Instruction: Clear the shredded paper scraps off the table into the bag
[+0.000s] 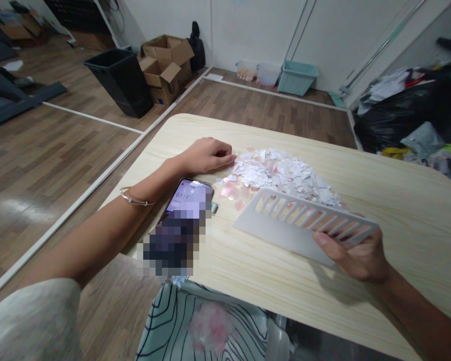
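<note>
My right hand (364,250) grips a white plastic scraper (281,235) by its slotted handle, thumb on the near side and fingers behind. The scraper is tilted over the table, in front of a heap of small white paper scraps (285,173). Pinkish, shiny pieces (233,193) lie along the heap's left and near edge. My left hand (208,154) rests on the table with curled fingers, its fingertips at the left edge of the heap. Whether anything is inside those fingers is hidden. A phone (190,198) lies below my left wrist, partly blurred out.
The pale wooden table (406,210) has rounded corners. Below its near edge is a green cloth with black lines (169,321), bearing a pinkish clump (212,326). Beyond stand a black bin (124,82), cardboard boxes (163,75), a teal tub (296,77) and black bags (402,110).
</note>
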A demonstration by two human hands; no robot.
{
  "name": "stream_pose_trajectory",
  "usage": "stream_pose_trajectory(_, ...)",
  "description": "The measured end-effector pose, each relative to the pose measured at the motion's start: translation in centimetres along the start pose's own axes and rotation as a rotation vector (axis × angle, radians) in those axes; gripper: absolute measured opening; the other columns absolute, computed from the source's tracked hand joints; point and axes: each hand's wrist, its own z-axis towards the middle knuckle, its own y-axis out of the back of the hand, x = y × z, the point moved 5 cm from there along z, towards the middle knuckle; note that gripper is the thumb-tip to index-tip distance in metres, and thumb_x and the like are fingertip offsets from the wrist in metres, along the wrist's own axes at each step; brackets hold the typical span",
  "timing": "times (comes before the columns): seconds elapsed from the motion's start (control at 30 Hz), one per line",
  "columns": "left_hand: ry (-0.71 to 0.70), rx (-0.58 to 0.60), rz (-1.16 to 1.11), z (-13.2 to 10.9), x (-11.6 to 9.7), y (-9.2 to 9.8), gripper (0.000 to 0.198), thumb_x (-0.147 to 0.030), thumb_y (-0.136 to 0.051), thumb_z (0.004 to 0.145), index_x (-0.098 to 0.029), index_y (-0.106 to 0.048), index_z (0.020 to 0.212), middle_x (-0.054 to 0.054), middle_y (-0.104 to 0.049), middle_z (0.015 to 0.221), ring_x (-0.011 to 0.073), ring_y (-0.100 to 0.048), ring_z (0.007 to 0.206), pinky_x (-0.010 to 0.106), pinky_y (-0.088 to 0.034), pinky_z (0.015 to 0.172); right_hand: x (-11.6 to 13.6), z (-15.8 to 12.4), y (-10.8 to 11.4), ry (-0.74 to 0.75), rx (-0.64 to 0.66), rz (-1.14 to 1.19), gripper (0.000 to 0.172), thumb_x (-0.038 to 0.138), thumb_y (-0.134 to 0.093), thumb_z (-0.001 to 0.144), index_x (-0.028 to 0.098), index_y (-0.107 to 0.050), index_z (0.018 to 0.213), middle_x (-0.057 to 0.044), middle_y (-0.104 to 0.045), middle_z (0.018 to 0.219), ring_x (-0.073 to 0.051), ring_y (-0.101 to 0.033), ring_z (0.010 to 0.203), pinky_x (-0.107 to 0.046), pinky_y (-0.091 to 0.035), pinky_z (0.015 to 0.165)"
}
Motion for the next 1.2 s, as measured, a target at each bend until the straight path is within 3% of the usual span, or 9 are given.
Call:
stream_pose_trajectory(0.13, -0.007, -0.007, -0.001, 0.1, 0.1, 0.0, 0.036, -0.041, -0.064, 0.1, -0.023, -0.06, 0.069, -0.004, -0.047, 0.056, 0.0153, -0.037, 0.056, 0.036, -0.025, 0.063, -0.3, -0.3, 0.0, -0.018, 0.034, 0.035, 0.03, 0.007, -0.073, 0.081, 0.036, -0.079, 0.076, 0.008, -0.072, 0.054, -0.021, -0.066, 0.037, -0.029, -0.054, 0.037)
stream_pose_trajectory(0.33, 0.012, 0.004, -0.016, 0.0, 0.3, -0.1, 0.037, -0.044, -0.064, 0.1, -0.024, -0.06, 0.069, -0.004, -0.047, 0.056, 0.0163, -0.038, 0.058, 0.037, -0.025, 0.065, 0.0, -0.1, 0.0, -0.039, -0.008, 0.044, 0.029, 0.007, -0.073, 0.084, 0.035, -0.08, 0.081, 0.006, -0.08, 0.066, -0.025, -0.079, 0.054, -0.034, -0.067, 0.058)
stream_pose_trajectory(0.53, 0.023, 0.01, -0.016, 0.1, 0.0, -0.1, 0.038, -0.042, -0.064, 0.1, -0.024, -0.058, 0.068, -0.004, -0.046, 0.056, 0.0159, -0.037, 0.057, 0.037, -0.024, 0.065, 0.1, 0.1, -0.7, -0.068, 0.091, 0.113, 0.03, 0.007, -0.076, 0.085, 0.036, -0.081, 0.076, 0.008, -0.072, 0.057, -0.02, -0.064, 0.038, -0.03, -0.051, 0.036)
stream_pose_trajectory(0.7, 0.02, 0.01, -0.018, 0.0, 0.0, -0.1, 0.037, -0.041, -0.065, 0.1, -0.023, -0.058, 0.067, -0.004, -0.047, 0.056, 0.0155, -0.037, 0.057, 0.036, -0.024, 0.065, -0.5, -0.6, -0.7, -0.111, 0.14, 0.153, 0.027, 0.014, -0.08, 0.09, 0.039, -0.086, 0.085, 0.008, -0.074, 0.058, -0.021, -0.066, 0.039, -0.029, -0.054, 0.038)
stream_pose_trajectory(0.9, 0.019, 0.001, -0.021, 0.0, 0.1, -0.1, 0.038, -0.041, -0.066, 0.1, -0.023, -0.059, 0.067, -0.004, -0.047, 0.056, 0.0154, -0.038, 0.058, 0.036, -0.024, 0.065, -1.3, -1.6, -0.9, -0.148, 0.153, 0.201, 0.027, 0.012, -0.082, 0.091, 0.036, -0.09, 0.101, 0.006, -0.089, 0.08, -0.021, -0.082, 0.059, -0.026, -0.068, 0.056)
stream_pose_trajectory(1.2, 0.025, 0.016, 0.009, 0.0, 0.2, -0.2, 0.041, -0.045, -0.063, 0.101, -0.023, -0.058, 0.067, -0.004, -0.047, 0.057, 0.0155, -0.038, 0.058, 0.036, -0.025, 0.065, -1.1, -1.6, -1.1, -0.243, 0.217, 0.222, 0.014, 0.02, -0.081, 0.095, 0.029, -0.086, 0.085, 0.002, -0.08, 0.065, -0.021, -0.073, 0.049, -0.028, -0.058, 0.047)
